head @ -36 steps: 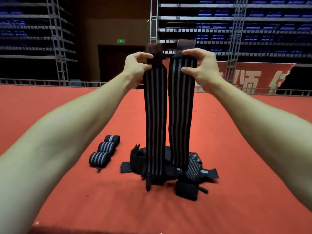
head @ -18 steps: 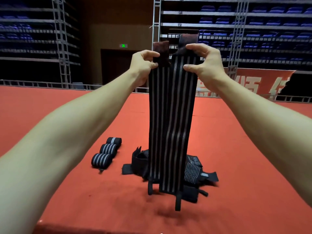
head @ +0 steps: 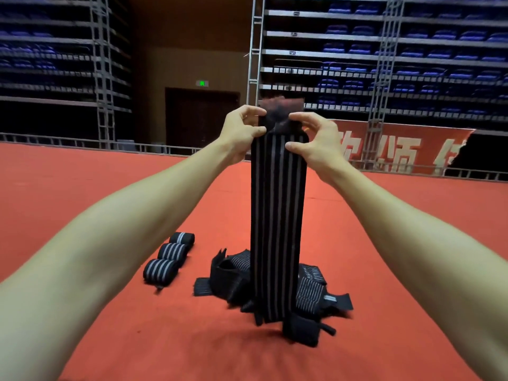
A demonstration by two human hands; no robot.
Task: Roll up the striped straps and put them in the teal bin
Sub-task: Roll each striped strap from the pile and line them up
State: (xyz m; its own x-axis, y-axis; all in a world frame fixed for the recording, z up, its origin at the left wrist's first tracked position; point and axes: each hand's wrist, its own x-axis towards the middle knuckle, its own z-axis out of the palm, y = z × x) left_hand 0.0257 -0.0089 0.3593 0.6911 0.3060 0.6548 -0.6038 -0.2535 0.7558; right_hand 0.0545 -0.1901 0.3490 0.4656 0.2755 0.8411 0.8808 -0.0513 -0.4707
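Observation:
Two black straps with grey stripes (head: 277, 215) hang straight down in front of me, one laid over the other. My left hand (head: 243, 130) pinches their top end from the left and my right hand (head: 316, 138) pinches it from the right. Their lower ends dangle just above a pile of loose striped straps (head: 310, 290) on the red floor. Three rolled straps (head: 171, 257) lie in a row to the left of the pile. No teal bin is in view.
Red floor (head: 110, 339) stretches all around the pile. A low metal railing (head: 82, 141) runs along its far edge, with scaffold towers, tiers of blue seats and a red banner (head: 398, 149) behind.
The two straps, held apart a second ago, have been brought together and now overlap. Both hands have moved close at the top end.

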